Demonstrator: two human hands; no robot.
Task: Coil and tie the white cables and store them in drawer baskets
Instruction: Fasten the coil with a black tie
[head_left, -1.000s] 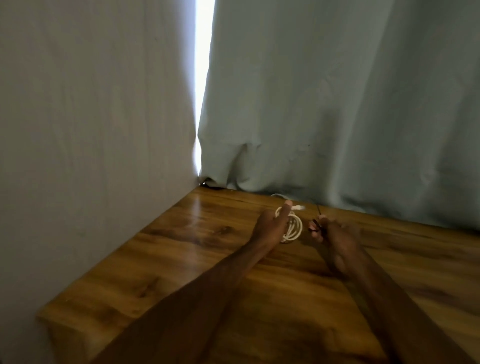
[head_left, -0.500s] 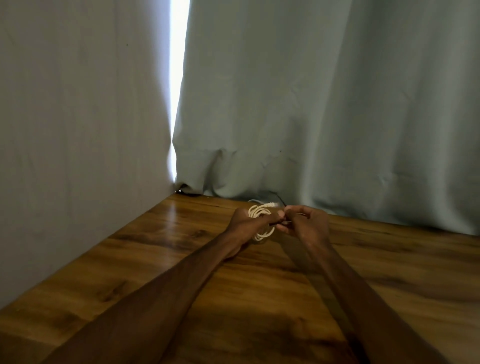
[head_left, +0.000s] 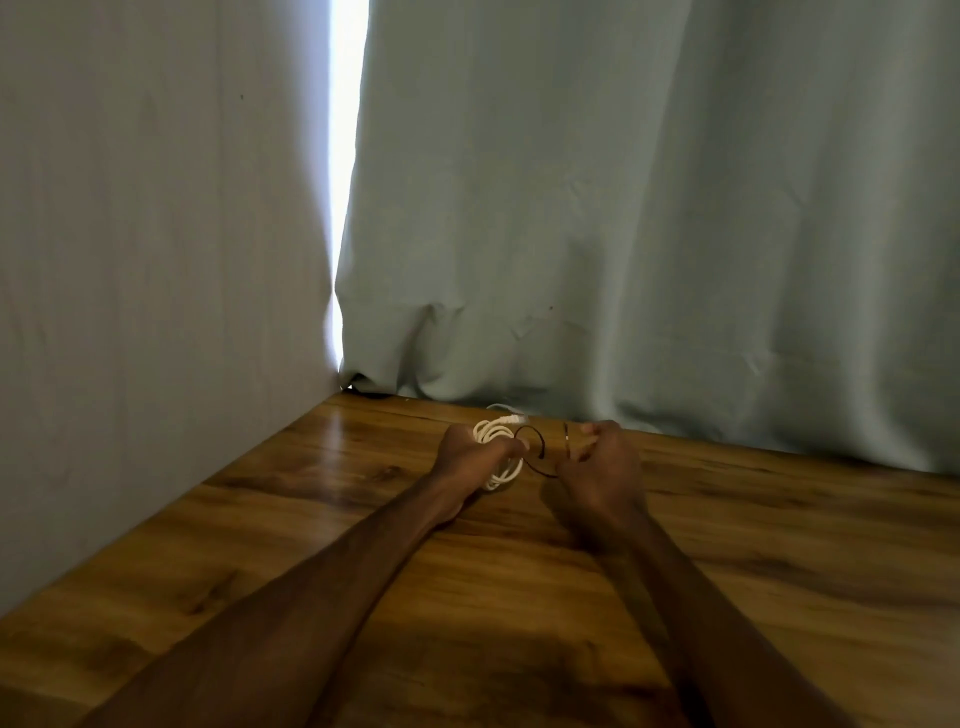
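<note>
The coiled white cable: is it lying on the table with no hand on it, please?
No, the left hand grips the coiled white cable; the right hand pinches a dark tie.

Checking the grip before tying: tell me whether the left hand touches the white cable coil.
Touching. Head view: the left hand grips the white cable coil, fingers curled round its loops.

Glossy wood table (head_left: 727, 545), cloth curtain (head_left: 623, 234)

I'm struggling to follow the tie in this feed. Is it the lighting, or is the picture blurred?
Head view: lighting mainly. The gap beside the curtain is blown out, leaving the table dim; the white cable coil in the left hand stands out, the thin dark tie in the right hand barely does.
</note>
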